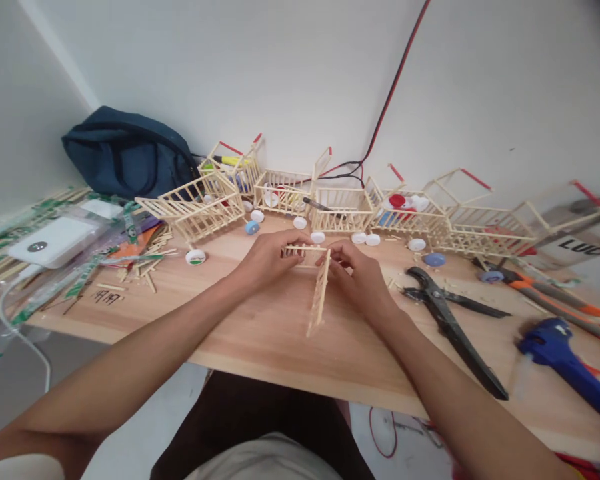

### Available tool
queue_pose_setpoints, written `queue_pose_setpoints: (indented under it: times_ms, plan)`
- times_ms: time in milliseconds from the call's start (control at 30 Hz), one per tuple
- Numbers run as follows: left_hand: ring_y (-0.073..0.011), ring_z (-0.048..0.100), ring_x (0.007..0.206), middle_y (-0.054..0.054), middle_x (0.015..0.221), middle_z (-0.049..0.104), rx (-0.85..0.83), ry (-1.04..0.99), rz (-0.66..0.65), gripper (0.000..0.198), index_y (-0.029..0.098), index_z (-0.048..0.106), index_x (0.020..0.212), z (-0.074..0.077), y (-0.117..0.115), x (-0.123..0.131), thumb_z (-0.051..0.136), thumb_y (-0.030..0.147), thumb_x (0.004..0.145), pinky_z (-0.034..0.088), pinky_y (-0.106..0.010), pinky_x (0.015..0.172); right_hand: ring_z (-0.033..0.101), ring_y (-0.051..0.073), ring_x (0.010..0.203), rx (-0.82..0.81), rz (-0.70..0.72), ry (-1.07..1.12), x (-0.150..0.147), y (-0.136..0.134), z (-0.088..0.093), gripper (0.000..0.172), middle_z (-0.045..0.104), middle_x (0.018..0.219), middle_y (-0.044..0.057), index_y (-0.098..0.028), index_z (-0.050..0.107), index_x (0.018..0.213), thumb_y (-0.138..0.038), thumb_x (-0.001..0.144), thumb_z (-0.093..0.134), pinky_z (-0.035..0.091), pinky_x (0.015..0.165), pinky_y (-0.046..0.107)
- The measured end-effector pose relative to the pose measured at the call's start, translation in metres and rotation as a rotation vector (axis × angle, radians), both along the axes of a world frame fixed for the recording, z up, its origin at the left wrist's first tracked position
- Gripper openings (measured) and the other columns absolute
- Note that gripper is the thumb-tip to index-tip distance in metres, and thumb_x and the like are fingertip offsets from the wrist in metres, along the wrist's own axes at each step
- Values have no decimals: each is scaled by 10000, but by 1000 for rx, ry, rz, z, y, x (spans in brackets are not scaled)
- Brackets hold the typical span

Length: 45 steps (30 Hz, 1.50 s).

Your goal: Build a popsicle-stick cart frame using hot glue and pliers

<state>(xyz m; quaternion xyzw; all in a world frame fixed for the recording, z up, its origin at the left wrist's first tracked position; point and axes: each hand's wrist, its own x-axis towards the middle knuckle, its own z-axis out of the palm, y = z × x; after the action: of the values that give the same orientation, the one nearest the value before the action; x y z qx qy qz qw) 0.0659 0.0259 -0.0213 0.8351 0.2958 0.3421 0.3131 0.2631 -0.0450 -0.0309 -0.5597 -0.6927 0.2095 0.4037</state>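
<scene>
Pale wooden sticks make the small slatted frame, which is at the middle of the counter, near its front edge. The left hand pinches its far left end, and the right hand pinches it near the corner. Behind stand stick carts with round wheels. Rightward lie black cutters and one blue glue gun.

The top is light grey; the legwear very dark brown; a pale sleeve edge shows by the left elbow; both forearms are bare.
</scene>
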Motion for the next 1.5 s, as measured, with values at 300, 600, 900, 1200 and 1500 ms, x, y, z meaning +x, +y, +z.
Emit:
queue_pose_setpoints:
  times_ms: [300, 600, 900, 1200, 1500]
  plan:
    - [-196, 627, 1032, -42, 1103, 701, -6, 36, -59, 362, 207, 678, 1058, 2, -2, 2, 558, 54, 753, 453, -333, 929, 659, 185, 792, -5, 15, 11, 0, 0, 0, 57, 706, 848, 17, -249, 567, 911, -257, 883, 518, 462, 699, 299]
    - [-194, 618, 1042, -57, 1116, 689, 65, 47, -126, 375, 230, 670, 1143, 2, -3, 4, 580, 91, 807, 443, -319, 924, 656, 177, 822, 17, 46, -19, 1, 1, -2, 117, 702, 879, 6, -252, 590, 923, -180, 866, 517, 465, 708, 289]
    - [-185, 621, 1026, -41, 1092, 697, 90, 73, -114, 349, 223, 680, 1092, 1, -3, 6, 569, 62, 803, 447, -315, 916, 668, 173, 847, 9, 61, -10, 4, 3, -7, 132, 712, 881, 1, -241, 607, 934, -166, 857, 530, 463, 746, 281]
    - [-174, 640, 1003, -27, 1072, 714, 143, 111, -93, 328, 213, 682, 1076, -1, -2, 8, 569, 63, 808, 464, -304, 895, 686, 168, 837, 1, 72, 21, 5, 5, -9, 123, 731, 872, -4, -237, 621, 908, -170, 839, 545, 482, 753, 276]
    - [-174, 652, 994, -43, 1063, 721, 172, 36, -150, 272, 206, 682, 1075, -5, 1, 9, 580, 117, 840, 477, -296, 879, 659, 163, 770, -23, 68, -32, 4, 4, -4, 130, 726, 843, -4, -210, 678, 875, -175, 826, 563, 470, 720, 256]
